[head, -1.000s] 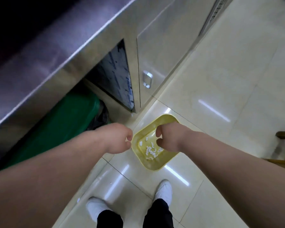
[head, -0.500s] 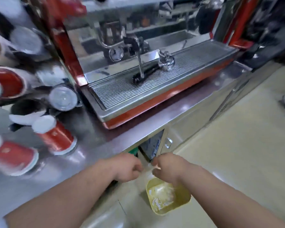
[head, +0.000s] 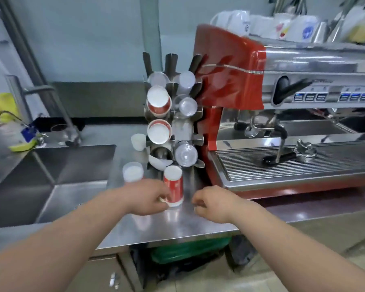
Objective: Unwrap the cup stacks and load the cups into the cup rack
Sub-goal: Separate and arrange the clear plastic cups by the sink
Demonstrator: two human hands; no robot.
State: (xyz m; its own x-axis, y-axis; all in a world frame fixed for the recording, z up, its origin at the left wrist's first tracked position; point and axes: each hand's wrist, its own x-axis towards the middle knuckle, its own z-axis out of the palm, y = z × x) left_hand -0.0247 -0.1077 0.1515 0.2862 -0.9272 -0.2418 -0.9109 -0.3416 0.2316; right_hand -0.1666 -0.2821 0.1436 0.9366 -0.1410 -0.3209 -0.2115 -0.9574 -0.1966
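Note:
A steel cup rack [head: 184, 131] stands on the counter, with red paper cups, clear plastic cups and white cups lying in its slots. In front of it an upside-down stack of red-and-white cups [head: 173, 186] stands on the steel counter [head: 177, 226]. My left hand [head: 148, 199] is at the stack's base, fingers closed around its lower rim. My right hand [head: 211, 204] hovers a little to the right of the stack, fingers curled, with nothing in it. A white cup stack [head: 133, 171] stands just behind my left hand.
A red espresso machine [head: 282, 102] with a drip tray fills the right side, close to the rack. A sink [head: 51, 175] lies to the left. A small white cup [head: 138, 141] sits left of the rack. A green bin [head: 188, 249] stands under the counter.
The view rose from the floor and a yellow tub to the counter. Both hands moved up from above the tub, and my left hand closed on the red cup stack.

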